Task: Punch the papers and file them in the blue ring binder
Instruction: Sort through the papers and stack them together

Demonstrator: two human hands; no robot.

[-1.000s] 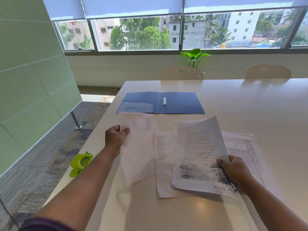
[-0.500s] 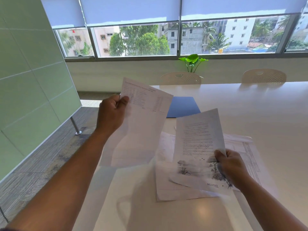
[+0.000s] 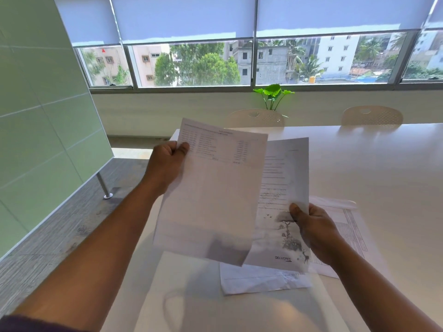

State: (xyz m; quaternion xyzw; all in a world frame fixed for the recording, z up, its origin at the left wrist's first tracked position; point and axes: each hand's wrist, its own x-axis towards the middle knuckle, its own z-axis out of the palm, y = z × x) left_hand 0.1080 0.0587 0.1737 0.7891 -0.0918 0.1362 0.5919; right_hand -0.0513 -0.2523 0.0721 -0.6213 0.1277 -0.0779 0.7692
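Low in the frame, 2 or more loose sheets (image 3: 263, 280) lie on the white table (image 3: 371, 176), partly under the raised papers. Above them at centre, the right hand (image 3: 314, 232) pinches the picture sheet (image 3: 282, 188) near its lower right edge, thumb on the front. The left hand (image 3: 165, 164) pinches the table sheet (image 3: 215, 195) at its upper left corner, overlapping the other sheet's left side. The step looks like gathering the papers into 1 stack before punching. Next, the 2 sheets likely need their edges squared together. Neither binder nor punch is visible; the papers may be hiding them. Beyond, 2 chairs (image 3: 254, 118), a plant (image 3: 273, 94).
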